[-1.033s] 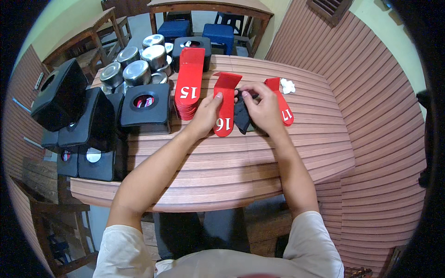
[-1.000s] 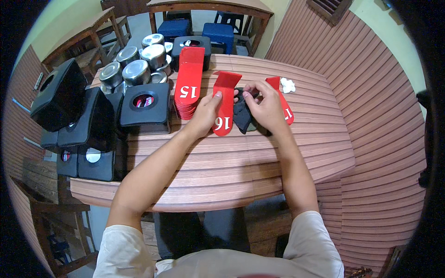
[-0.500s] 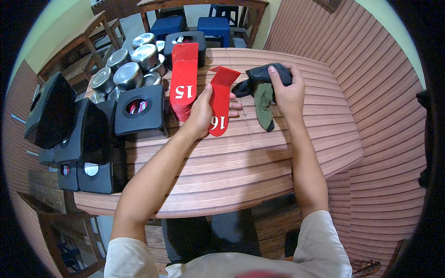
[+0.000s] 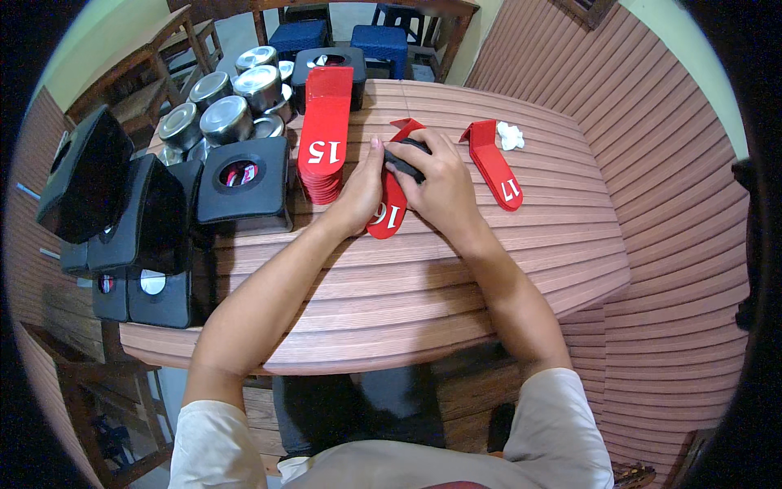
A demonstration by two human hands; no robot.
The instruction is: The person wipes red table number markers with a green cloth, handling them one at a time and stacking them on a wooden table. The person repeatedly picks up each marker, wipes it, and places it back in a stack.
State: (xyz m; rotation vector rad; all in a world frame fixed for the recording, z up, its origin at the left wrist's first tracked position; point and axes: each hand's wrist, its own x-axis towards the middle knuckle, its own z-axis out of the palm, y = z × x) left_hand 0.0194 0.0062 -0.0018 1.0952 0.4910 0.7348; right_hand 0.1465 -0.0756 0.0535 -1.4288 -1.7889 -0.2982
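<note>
My left hand (image 4: 360, 194) grips a red table-number sign (image 4: 394, 196) by its left edge. This sign has a rounded end, a bent far end and white digits. Bunched under the fingers of my right hand (image 4: 444, 183) is a dark cloth (image 4: 406, 159), pressed against the sign's face; the rest of the cloth is hidden by the hand. Left of my left hand stands a stack of similar red signs (image 4: 324, 155). To the right of my right hand lie more red signs (image 4: 495, 167), at least two, one on another.
White crumpled tissue (image 4: 511, 136) lies beyond the right-hand signs. Black tissue boxes (image 4: 244, 191) crowd the left side of the wood-slat table (image 4: 383, 326), some piled up. Behind them are several round metal tins (image 4: 226, 120). Blue stools (image 4: 380, 49) stand past the far edge.
My right hand has brought the cloth leftward onto the sign in my left hand. The red signs and white tissue on the right have come into sight where the cloth and hand were.
</note>
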